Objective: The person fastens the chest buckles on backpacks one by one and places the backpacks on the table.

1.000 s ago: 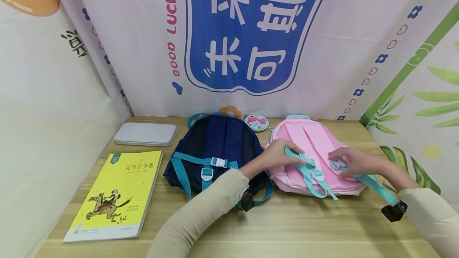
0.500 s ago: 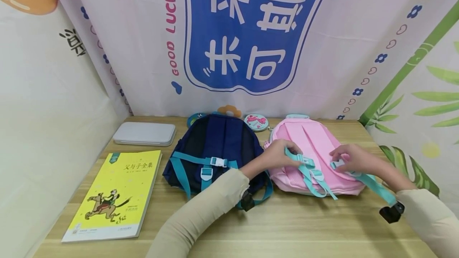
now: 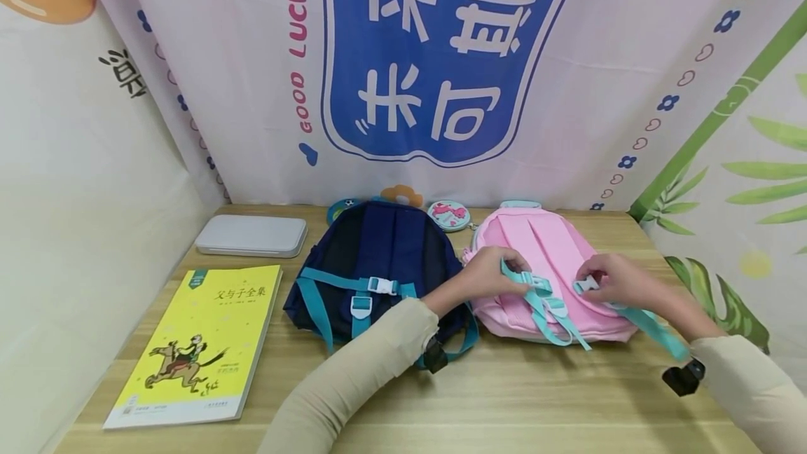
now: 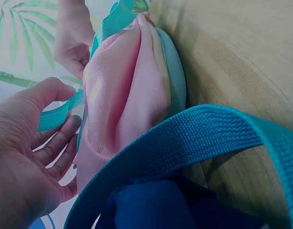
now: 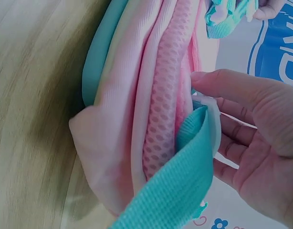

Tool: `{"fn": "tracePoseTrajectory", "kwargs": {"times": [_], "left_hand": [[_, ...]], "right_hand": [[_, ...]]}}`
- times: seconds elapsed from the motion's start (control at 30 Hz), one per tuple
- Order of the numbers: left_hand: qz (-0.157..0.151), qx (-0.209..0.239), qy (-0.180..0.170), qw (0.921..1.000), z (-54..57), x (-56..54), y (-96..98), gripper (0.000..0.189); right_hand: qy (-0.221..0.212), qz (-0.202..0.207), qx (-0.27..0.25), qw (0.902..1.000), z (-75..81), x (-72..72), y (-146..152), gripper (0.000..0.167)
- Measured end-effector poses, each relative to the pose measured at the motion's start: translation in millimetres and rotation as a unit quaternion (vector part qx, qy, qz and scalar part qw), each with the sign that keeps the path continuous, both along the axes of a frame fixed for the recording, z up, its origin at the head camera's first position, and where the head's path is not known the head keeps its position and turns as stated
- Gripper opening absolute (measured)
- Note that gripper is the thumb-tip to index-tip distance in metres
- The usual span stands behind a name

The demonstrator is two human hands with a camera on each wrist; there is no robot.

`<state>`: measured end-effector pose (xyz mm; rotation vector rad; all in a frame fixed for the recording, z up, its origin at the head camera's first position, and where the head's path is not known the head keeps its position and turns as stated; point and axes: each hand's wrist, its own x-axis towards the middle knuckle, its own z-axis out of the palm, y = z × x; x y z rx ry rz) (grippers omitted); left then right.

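Observation:
A pink backpack (image 3: pixel 532 240) lies strap side up at the right of the table. My left hand (image 3: pixel 492 273) pinches a teal strap (image 4: pixel 56 117) between thumb and fingers; a buckle (image 3: pixel 536 281) on this strap lies just right of the fingertips. Over the backpack's right side, my right hand (image 3: pixel 621 284) pinches a white buckle piece (image 3: pixel 588 284). From that side a wide teal strap (image 5: pixel 172 176) runs down, with a pale plastic fitting (image 5: pixel 214 124) in front of the right fingers. The two buckle pieces are apart, with pink fabric between them.
Left of the pink backpack lies a navy backpack (image 3: pixel 394 244) with teal straps, partly under my left forearm. A yellow book (image 3: pixel 202 335) and a grey case (image 3: pixel 252 235) are farther left. A round flamingo pouch (image 3: pixel 449 216) lies between the backpacks, against the printed curtain (image 3: pixel 265 90).
The buckle piece in my right hand has turned and shows more plainly, its white part uncovered by the fingers. My left hand keeps its hold on the strap.

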<state>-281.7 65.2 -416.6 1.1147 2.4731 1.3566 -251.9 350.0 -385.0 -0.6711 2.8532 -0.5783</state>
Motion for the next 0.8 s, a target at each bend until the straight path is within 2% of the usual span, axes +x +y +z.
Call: {"fn": "tracePoseTrajectory", "kwargs": {"times": [0.27, 0.57, 0.8], "left_hand": [[-0.004, 0.008, -0.006, 0.9999, -0.3, -1.6, -1.3, 0.022], [0.002, -0.002, 0.001, 1.0, -3.7, -0.7, 0.0, 0.023], [0.001, -0.02, 0.009, 0.9998, -3.2, 0.0, 0.9, 0.021]], "right_hand": [[-0.003, 0.003, -0.016, 0.9999, -3.5, -2.2, -8, 0.016], [-0.029, 0.024, -0.051, 0.998, -6.0, -1.5, -16, 0.013], [-0.009, 0.039, -0.042, 0.9983, -10.4, -4.1, -15, 0.015]]}}
